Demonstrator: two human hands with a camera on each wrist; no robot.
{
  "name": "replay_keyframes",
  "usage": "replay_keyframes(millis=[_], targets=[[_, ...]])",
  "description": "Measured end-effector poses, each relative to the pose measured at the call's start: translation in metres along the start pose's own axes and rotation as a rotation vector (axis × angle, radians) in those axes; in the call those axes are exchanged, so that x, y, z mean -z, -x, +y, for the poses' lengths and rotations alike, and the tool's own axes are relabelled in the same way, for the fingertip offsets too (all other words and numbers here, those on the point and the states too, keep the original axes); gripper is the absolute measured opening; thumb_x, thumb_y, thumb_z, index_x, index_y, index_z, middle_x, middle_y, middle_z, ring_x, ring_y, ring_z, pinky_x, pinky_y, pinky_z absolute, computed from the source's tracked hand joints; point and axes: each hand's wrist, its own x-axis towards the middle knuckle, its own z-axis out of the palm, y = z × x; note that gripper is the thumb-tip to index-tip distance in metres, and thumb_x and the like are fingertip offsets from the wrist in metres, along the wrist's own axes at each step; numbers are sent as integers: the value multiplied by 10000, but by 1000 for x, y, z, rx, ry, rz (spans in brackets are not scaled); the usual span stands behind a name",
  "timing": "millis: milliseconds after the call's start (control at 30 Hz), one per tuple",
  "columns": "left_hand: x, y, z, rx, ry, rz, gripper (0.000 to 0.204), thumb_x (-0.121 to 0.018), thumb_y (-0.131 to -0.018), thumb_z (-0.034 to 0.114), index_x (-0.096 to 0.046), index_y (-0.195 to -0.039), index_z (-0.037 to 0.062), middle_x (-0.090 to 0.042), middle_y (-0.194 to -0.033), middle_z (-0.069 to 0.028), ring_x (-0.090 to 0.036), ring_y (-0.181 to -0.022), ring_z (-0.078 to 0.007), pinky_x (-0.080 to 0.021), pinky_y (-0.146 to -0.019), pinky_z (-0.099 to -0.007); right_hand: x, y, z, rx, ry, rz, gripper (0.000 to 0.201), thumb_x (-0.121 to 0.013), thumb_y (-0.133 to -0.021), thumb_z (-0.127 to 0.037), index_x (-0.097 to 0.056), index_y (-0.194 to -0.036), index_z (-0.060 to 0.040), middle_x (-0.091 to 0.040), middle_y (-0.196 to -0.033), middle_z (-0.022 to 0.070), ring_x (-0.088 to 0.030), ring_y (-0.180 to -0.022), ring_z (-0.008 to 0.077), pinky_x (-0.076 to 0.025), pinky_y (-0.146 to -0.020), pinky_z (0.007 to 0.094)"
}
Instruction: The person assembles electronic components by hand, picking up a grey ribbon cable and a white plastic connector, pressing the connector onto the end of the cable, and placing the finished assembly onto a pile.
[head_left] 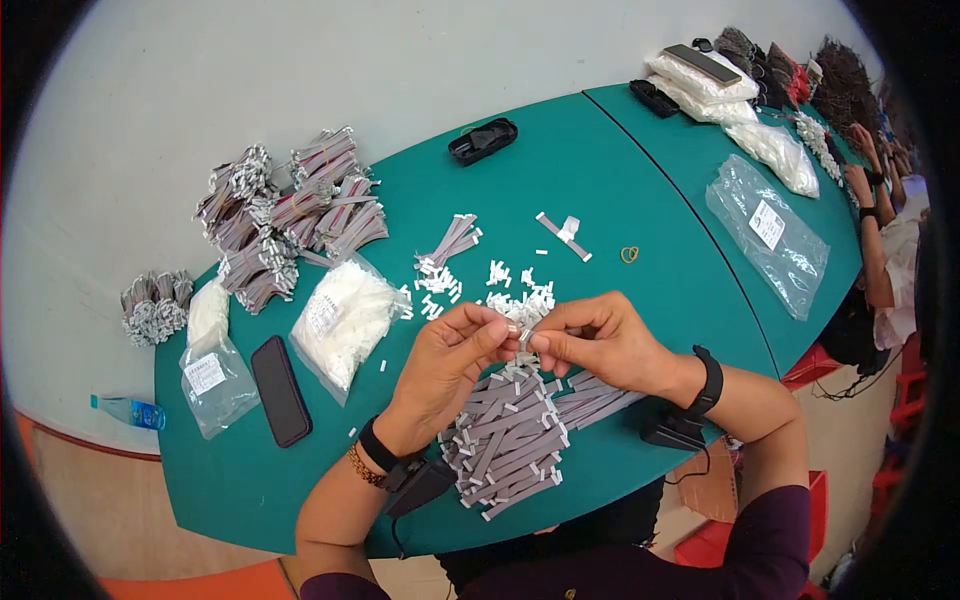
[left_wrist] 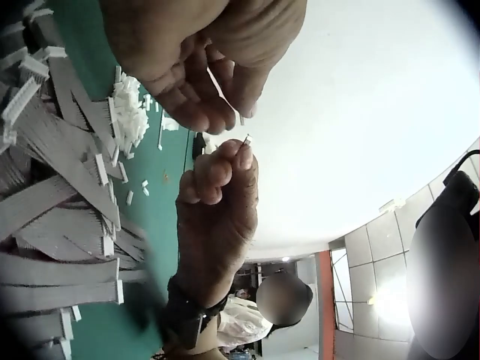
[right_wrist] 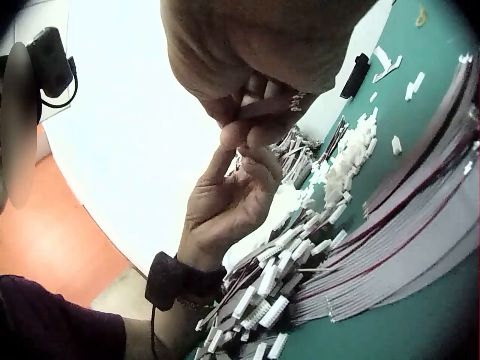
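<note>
White piece and pale piece, both tiny
Your right hand pinches the white one, your left hand the pale one; both are partly hidden, held above the counter.

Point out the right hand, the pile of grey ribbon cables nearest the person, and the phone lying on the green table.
Right hand (head_left: 608, 345), head view: middle of the visible hand.
Pile of grey ribbon cables (head_left: 505, 437), head view: middle of the heap.
Phone (head_left: 282, 392), head view: centre of its dark upper face.

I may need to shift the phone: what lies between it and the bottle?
In the head view, a labelled plastic bag lies between the phone and the bottle.
</note>
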Motion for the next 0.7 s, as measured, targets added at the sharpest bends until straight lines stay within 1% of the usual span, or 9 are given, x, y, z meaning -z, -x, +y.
replay_keyframes(millis=[67, 167, 367, 600, 700], targets=[[4, 0, -7, -8, 38, -51, 83, -569, -886, 96, -558, -949, 43, -602, -887, -45, -555, -784, -109, -454, -733, -241, -1, 0, 1, 1, -9, -2, 148, -594, -878, -132, -659, -910, -3, -620, -712, 24, -555, -625, 52, -462, -565, 188], [0, 1, -8, 35, 55, -64, 102, -592, -876, 95, -567, -952, 33, -610, -880, -37, -557, -789, -92, -448, -738, -237, 0, -1, 1, 5, -11, -1, 144, -585, -883, -126, -662, -905, -6, -620, -708, 24, -556, -623, 52, -463, -564, 186], [-3, 2, -5, 37, 4, -92, 96, -587, -876, 84, -563, -952, 30, -611, -878, -46, -559, -792, -95, -450, -738, -238, 3, -2, 3, 34, 3, 13, 142, -575, -888, -117, -665, -890, -7, -617, -698, 24, -553, -609, 52, -461, -553, 184], [-3, 1, -1, 30, 3, -113, 174, -558, -893, 90, -559, -1049, 12, -614, -882, -51, -563, -804, -100, -452, -739, -233, 8, -5, 2, 51, 14, 23, 145, -590, -882, -132, -664, -881, -8, -616, -697, 21, -554, -614, 54, -463, -556, 191], [2, 2, -1, 36, 10, -129, 197, -554, -897, 98, -557, -1073, 10, -614, -880, -49, -561, -804, -98, -451, -740, -232, 7, -4, 0, 9, 56, 7, 158, -595, -881, -148, -662, -872, -6, -614, -701, 17, -555, -623, 52, -462, -559, 188]])
